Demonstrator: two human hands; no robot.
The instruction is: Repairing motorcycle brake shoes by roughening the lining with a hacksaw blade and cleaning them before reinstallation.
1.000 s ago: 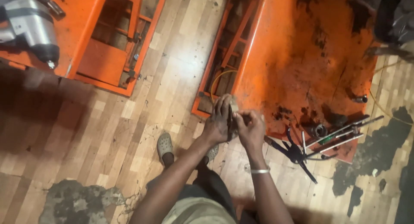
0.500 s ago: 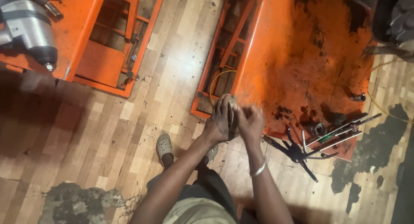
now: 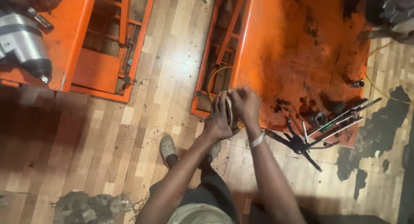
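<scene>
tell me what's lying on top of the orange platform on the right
On the orange platform lie dark grease stains, a round metal socket, long steel tools and a small metal piece. Both hands cover its near-left corner, so what lies there is hidden.

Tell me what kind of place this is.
Probably a vehicle repair workshop: orange lift platforms stained with grease, an impact wrench at the upper left, and hand tools lying loose on the platform's corner above a worn wood-pattern floor.
</scene>
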